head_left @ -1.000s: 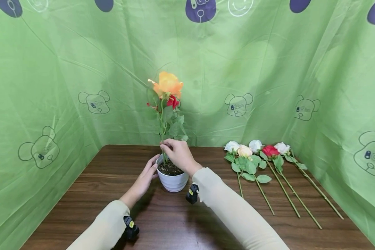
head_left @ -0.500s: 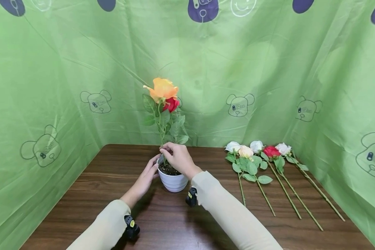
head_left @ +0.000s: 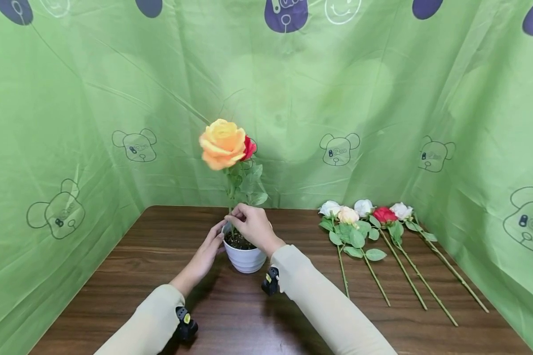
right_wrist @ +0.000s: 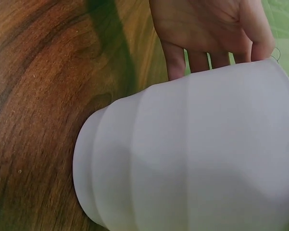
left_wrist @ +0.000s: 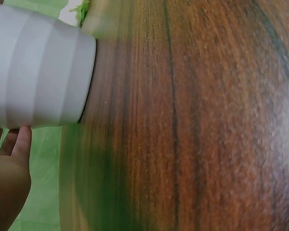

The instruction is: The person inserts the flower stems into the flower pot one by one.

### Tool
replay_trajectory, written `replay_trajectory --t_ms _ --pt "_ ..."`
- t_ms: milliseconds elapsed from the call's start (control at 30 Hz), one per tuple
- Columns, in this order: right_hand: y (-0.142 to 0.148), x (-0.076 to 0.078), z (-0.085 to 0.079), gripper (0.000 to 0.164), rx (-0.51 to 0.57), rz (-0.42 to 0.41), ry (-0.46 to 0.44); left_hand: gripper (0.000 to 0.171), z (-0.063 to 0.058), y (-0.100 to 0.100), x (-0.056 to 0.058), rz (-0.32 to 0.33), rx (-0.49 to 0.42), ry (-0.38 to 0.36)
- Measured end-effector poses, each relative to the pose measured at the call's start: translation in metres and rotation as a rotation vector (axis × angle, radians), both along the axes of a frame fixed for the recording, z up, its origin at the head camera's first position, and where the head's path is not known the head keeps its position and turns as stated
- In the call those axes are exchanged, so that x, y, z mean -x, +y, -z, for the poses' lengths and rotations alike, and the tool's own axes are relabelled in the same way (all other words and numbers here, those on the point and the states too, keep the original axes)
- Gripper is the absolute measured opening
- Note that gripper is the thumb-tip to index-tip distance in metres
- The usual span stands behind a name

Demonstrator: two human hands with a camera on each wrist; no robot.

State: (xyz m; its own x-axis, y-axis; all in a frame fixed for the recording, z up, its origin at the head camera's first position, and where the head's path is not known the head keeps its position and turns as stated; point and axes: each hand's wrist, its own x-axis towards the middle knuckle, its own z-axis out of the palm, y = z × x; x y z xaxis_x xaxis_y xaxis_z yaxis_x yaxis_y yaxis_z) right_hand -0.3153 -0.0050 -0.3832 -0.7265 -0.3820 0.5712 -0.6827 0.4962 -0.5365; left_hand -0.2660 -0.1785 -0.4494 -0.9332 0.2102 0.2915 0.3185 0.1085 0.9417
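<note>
A white ribbed flower pot (head_left: 245, 260) with dark soil (head_left: 238, 241) stands upright on the table. My left hand (head_left: 204, 252) rests against its left side, fingers fairly straight along the wall and thumb at the rim; the right wrist view also shows this left hand (right_wrist: 207, 29). Over the pot, my right hand (head_left: 254, 227) pinches the lower stem of an orange rose (head_left: 224, 144), whose stem runs down to the soil. Behind that bloom a red rose (head_left: 249, 148) stands in the pot, partly covered. The right fingertips overlap the stems.
Several cut roses lie on the wooden table (head_left: 151, 256) at the right: white ones (head_left: 329, 208), a peach one (head_left: 348, 215) and a red one (head_left: 384, 214), stems toward me. A green printed curtain (head_left: 288, 98) hangs around the table's back and sides.
The orange rose has come down and left, and its bloom has turned to face me, covering more of the red rose. My right hand has dropped slightly; the left stays at the pot.
</note>
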Motion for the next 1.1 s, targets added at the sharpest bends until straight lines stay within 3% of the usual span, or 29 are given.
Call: replay_trajectory --t_ms 367,833,1100 --pt "-0.0028 0.0014 0.0009 0.011 0.022 -0.042 0.074 0.049 -0.0007 -0.0006 -0.0010 0.000 0.018 0.001" --pt "-0.0051 -0.0023 0.0033 0.011 -0.093 -0.021 0.175 0.049 -0.0019 0.0008 -0.0018 0.000 0.008 0.014" --pt "-0.0058 -0.0031 0.0031 0.012 -0.094 0.006 0.124 0.048 -0.0022 0.0008 -0.0027 -0.002 -0.004 0.000"
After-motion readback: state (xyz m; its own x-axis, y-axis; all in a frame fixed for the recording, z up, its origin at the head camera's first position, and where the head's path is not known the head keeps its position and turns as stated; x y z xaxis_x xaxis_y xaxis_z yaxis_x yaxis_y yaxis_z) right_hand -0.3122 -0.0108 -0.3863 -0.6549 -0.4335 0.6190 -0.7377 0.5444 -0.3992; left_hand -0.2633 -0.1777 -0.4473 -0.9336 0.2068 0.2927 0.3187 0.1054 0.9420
